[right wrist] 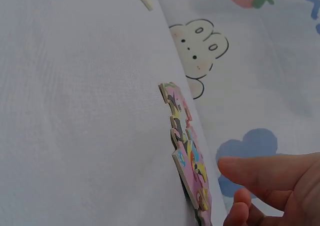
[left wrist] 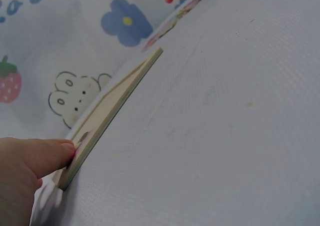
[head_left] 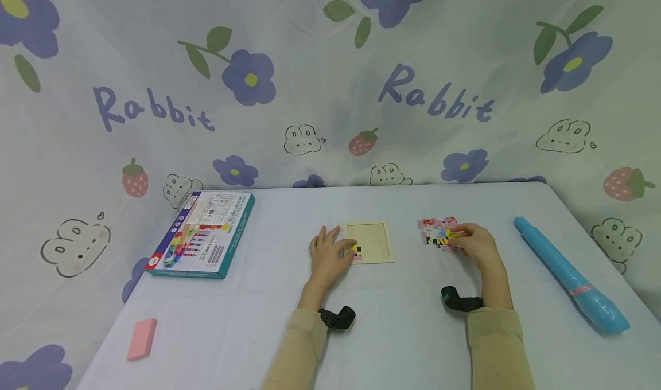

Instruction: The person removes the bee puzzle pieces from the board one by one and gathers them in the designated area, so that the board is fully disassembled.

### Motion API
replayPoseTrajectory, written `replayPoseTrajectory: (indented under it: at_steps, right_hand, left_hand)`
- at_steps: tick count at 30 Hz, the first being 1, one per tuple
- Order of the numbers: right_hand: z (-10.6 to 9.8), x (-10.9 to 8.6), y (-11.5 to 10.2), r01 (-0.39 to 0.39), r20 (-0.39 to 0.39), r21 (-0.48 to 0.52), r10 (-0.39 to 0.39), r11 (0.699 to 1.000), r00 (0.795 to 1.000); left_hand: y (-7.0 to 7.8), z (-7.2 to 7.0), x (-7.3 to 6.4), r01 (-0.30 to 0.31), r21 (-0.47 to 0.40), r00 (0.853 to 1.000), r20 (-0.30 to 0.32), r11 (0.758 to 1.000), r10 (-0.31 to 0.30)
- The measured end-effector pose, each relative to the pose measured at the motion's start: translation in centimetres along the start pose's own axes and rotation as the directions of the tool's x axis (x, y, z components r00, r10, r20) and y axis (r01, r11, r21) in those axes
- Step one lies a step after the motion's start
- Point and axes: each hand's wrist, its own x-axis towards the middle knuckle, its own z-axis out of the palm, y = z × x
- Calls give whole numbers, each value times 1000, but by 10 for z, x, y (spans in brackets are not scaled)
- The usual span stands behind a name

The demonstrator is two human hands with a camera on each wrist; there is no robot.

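Observation:
A pale wooden puzzle tray [head_left: 389, 244] lies mid-table with a small puzzle piece [head_left: 358, 257] in its near left corner. At that corner is my left hand [head_left: 326, 258], its thumb [left wrist: 52, 156] touching the piece and its other fingers spread over the tray's left edge. To the right lies a patch of colourful cartoon puzzle pieces [head_left: 438, 232], some overlapping. Over its right side reaches my right hand [head_left: 476, 245]. In the right wrist view its thumb [right wrist: 255, 172] is extended beside the pieces [right wrist: 187, 146], and I see nothing held.
A boxed set [head_left: 206, 235] lies at the back left, a pink block [head_left: 142, 339] at the front left. Along the right side lies a long blue wrapped object [head_left: 570, 275]. A printed curtain [head_left: 320, 80] hangs behind the white table [head_left: 397, 332].

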Motion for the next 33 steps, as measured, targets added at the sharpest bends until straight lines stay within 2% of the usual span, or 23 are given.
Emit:
replayPoseTrajectory:
  at_steps: [3, 6, 11, 21, 30, 33]
  right_hand:
    - [1, 0, -2, 30, -42, -5, -30, 1000, 999]
    - [3, 1, -5, 105, -59, 11, -104, 994, 993]
    - [10, 1, -12, 200, -31, 66, -198, 978, 980]
    - [26, 0, -26, 269, 44, 236, -287, 934, 957]
    - [47, 3, -34, 322, 73, 265, -352, 909, 933]
    - [55, 4, -37, 319, 97, 248, -351, 915, 931]
  left_hand:
    - [-1, 1, 0, 5, 2, 1000, 6, 1000, -5]
    - [-1, 1, 0, 8, 3, 1000, 9, 1000, -8]
    - [-2, 2, 0, 7, 5, 1000, 9, 1000, -7]
    - [-1, 2, -1, 0, 5, 1000, 6, 1000, 0]
    - [-3, 4, 0, 3, 1, 1000, 11, 1000, -3]
    - [-3, 4, 1, 4, 5, 1000, 13, 1000, -4]
